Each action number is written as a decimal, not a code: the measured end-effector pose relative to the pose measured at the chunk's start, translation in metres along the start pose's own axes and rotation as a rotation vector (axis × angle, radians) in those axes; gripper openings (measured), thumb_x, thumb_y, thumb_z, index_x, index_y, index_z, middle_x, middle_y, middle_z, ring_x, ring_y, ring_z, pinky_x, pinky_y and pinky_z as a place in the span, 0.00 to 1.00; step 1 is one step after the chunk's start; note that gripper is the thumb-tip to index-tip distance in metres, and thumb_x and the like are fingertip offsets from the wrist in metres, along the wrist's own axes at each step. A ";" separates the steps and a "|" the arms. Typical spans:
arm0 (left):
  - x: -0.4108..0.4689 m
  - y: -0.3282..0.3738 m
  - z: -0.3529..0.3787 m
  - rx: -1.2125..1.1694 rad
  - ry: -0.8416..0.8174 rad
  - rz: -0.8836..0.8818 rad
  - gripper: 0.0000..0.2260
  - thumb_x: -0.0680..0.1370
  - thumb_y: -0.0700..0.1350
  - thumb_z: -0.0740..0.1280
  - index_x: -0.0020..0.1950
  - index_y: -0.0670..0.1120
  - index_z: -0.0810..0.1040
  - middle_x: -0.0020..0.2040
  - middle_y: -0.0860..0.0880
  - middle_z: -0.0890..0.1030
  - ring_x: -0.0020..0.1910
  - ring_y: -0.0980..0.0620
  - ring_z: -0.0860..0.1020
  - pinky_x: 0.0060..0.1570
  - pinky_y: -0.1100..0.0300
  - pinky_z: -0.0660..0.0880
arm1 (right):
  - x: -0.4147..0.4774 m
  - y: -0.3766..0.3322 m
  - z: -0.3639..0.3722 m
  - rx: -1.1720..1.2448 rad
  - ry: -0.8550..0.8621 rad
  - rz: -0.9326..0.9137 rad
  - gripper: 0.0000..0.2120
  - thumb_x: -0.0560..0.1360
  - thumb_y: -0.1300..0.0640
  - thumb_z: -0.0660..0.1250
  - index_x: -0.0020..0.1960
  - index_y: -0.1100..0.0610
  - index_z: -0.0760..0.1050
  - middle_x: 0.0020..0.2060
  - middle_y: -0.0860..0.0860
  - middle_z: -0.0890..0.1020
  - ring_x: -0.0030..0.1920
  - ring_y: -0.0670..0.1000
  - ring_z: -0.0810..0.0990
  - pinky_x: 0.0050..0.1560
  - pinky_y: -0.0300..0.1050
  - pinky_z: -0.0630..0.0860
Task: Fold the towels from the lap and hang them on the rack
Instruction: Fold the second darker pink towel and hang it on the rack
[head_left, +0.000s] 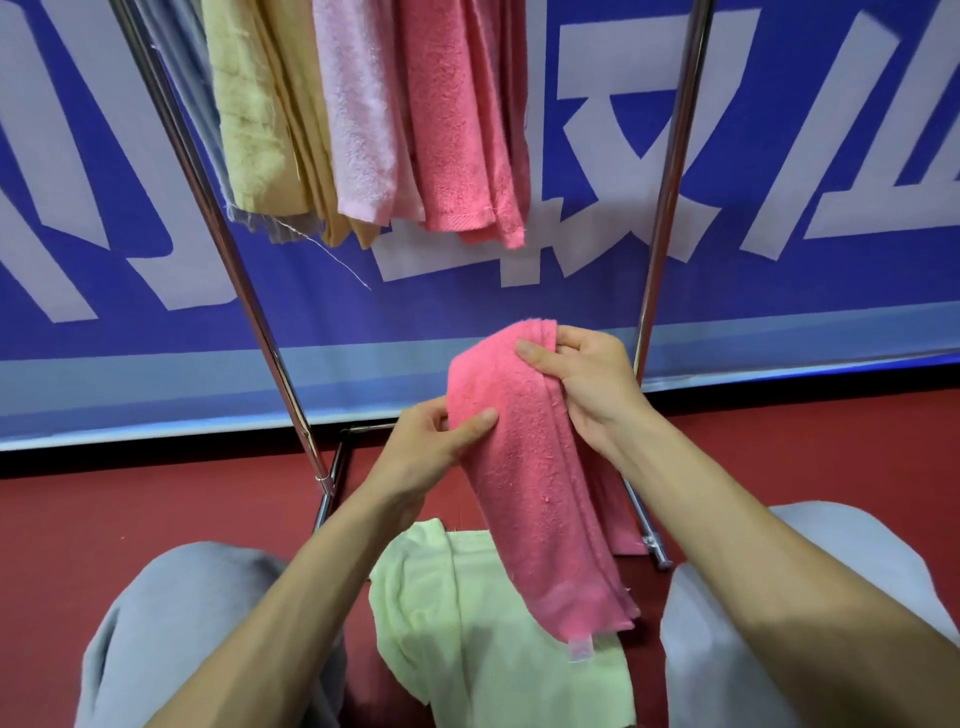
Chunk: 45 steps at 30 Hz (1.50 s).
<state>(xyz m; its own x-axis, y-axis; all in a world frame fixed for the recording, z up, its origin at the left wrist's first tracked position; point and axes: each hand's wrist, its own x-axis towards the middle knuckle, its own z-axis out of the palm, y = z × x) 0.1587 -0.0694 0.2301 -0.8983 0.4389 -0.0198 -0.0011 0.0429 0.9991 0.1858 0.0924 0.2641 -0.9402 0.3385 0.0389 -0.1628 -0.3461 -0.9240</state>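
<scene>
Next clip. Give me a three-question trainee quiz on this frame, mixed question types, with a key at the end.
1. True or false: the left hand and right hand both grip the pink towel.
2. Pick one: the lap towel is A blue, B pale green, C white.
3. Fill in: on the rack, the hung towels crowd toward the ___ post.

Key: 1 true; 2 B; 3 left.
</scene>
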 end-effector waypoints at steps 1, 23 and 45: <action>-0.001 0.000 0.002 0.004 -0.024 0.001 0.09 0.75 0.43 0.70 0.52 0.39 0.81 0.48 0.45 0.84 0.45 0.51 0.79 0.48 0.57 0.75 | 0.000 -0.002 -0.002 0.027 0.023 0.009 0.06 0.72 0.70 0.69 0.49 0.66 0.79 0.43 0.59 0.84 0.40 0.52 0.84 0.44 0.43 0.82; 0.014 0.020 -0.002 -0.072 0.018 0.056 0.10 0.80 0.41 0.62 0.55 0.42 0.81 0.43 0.48 0.84 0.41 0.54 0.79 0.42 0.64 0.74 | -0.001 0.003 -0.016 -0.057 0.036 0.134 0.10 0.73 0.71 0.68 0.53 0.62 0.76 0.42 0.56 0.81 0.39 0.50 0.81 0.48 0.46 0.79; 0.019 0.208 -0.011 0.359 -0.448 0.286 0.09 0.81 0.36 0.58 0.51 0.37 0.78 0.40 0.51 0.82 0.41 0.58 0.78 0.46 0.66 0.75 | 0.000 -0.154 0.010 -0.461 -0.629 -0.015 0.17 0.76 0.60 0.64 0.59 0.72 0.73 0.33 0.46 0.82 0.34 0.40 0.78 0.36 0.30 0.73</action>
<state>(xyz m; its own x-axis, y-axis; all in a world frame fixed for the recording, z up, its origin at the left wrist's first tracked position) 0.1362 -0.0623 0.4379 -0.5701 0.8070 0.1543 0.4286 0.1319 0.8938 0.2074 0.1366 0.4099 -0.9542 -0.2675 0.1340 -0.1657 0.0996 -0.9811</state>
